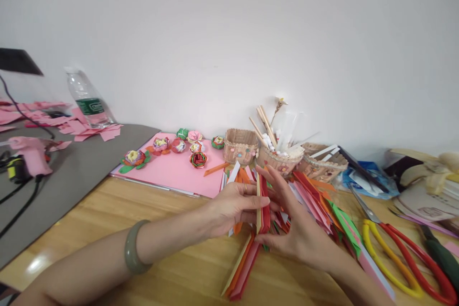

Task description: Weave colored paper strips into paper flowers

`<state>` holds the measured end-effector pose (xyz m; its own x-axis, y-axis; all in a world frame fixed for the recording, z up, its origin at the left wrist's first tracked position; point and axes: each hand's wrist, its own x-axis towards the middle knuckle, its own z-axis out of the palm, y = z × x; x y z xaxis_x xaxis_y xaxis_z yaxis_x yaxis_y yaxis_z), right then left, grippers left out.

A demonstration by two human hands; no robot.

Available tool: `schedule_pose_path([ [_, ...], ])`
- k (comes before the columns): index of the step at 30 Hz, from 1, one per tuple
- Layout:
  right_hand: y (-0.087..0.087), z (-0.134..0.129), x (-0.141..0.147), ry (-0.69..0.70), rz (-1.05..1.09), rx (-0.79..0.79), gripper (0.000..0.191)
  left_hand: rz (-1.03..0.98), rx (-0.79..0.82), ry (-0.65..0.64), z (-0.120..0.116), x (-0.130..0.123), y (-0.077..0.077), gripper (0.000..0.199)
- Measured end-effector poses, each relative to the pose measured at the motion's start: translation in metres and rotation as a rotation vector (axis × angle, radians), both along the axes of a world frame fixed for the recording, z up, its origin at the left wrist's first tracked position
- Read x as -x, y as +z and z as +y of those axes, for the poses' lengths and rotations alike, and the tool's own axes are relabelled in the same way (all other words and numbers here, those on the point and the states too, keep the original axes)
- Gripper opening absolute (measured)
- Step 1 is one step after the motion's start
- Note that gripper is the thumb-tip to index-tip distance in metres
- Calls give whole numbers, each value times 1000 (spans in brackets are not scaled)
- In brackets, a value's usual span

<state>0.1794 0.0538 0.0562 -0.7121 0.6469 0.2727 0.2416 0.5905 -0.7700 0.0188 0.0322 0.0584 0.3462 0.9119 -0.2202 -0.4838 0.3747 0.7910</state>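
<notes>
Both hands are near the middle of the view. My left hand, with a green bangle on its wrist, has its fingers wrapped round a stack of folded paper strips, cream on the left side and red on the right. My right hand holds the same upright stack from the right, thumb at the bottom and fingertips near the top. Just below lies another bundle of strips in cream, orange, pink and red. Many coloured strips are piled behind and right of the hands.
Paper flowers sit on a pink sheet. Small baskets stand along the wall. At the right lie large scissors. A pink glue gun and a bottle are on the left.
</notes>
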Motion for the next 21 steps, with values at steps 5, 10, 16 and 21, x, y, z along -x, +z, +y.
schedule_pose_path([
  [5,1,1,1,-7,29,29,100,26,11,-2,-2,0,4,31],
  [10,-1,2,1,12,23,85,101,56,2,-14,-2,1,7,30],
  [16,5,10,-6,-133,67,-3,55,150,-51,-72,-3,3,8,22],
  [21,13,11,-6,-299,-44,-21,36,321,-199,-159,-2,2,0,10],
])
